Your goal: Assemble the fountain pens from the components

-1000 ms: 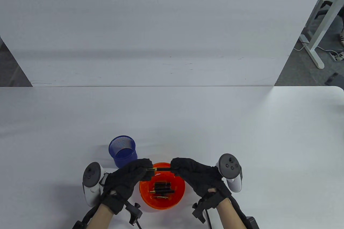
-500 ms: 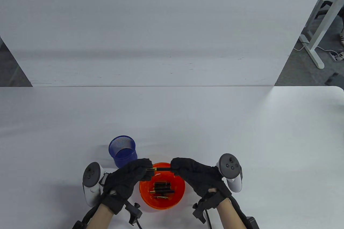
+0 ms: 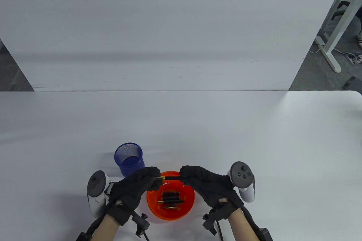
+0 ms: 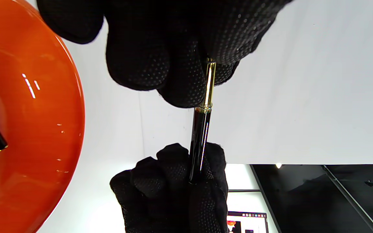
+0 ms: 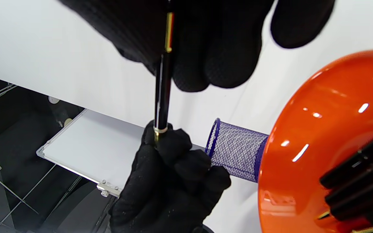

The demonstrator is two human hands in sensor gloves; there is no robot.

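Note:
Both gloved hands hold one black pen with gold trim [image 3: 168, 178] level above the far rim of the orange bowl [image 3: 152, 208]. My left hand [image 3: 154, 179] pinches the gold end [image 4: 209, 82]. My right hand [image 3: 183, 177] grips the black barrel [image 4: 199, 142]; the barrel also shows in the right wrist view [image 5: 162, 94]. The gold ring where the two parts meet shows between the hands. Several black pen parts with gold tips [image 3: 170, 198] lie in the bowl.
A blue mesh pen cup [image 3: 129, 159] stands upright just left of and behind the bowl, close to my left hand. A white wall panel [image 3: 169, 40] rises behind the table. The table's right edge [image 3: 359, 94] is far off.

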